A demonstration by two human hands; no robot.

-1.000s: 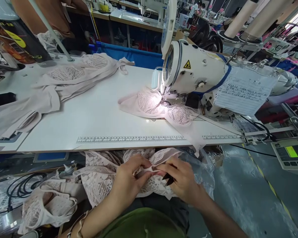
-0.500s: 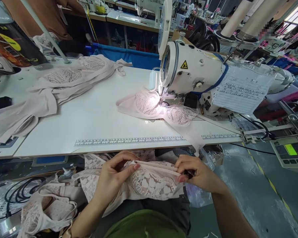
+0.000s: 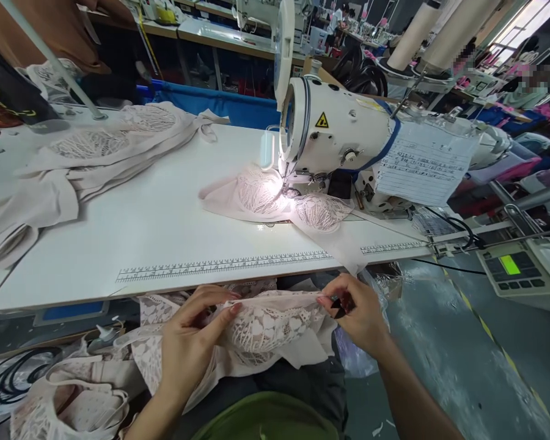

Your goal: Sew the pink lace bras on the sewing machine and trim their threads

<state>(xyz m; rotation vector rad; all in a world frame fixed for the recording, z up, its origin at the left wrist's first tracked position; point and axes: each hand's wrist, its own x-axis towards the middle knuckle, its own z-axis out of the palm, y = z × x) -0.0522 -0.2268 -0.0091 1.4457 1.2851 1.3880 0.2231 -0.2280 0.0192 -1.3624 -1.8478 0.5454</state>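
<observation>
Over my lap I stretch a pale pink lace garment piece (image 3: 268, 327) between both hands, just below the table's front edge. My left hand (image 3: 190, 345) pinches its upper edge at the left. My right hand (image 3: 355, 311) grips the right end of that edge and also has a small dark tool tucked in its fingers. Another pink lace piece (image 3: 275, 198) lies under the needle of the white sewing machine (image 3: 339, 131), lit by its lamp.
A white table (image 3: 165, 226) with a printed ruler strip along its front carries a heap of pink garments (image 3: 87, 153) at the far left. More lace pieces (image 3: 68, 397) hang beside my left knee. A control panel (image 3: 513, 269) sits at the right, with other workstations behind.
My hands moved apart from a close pinch and rose a little, pulling the lace edge straight between them. The view shifted slightly to the right.
</observation>
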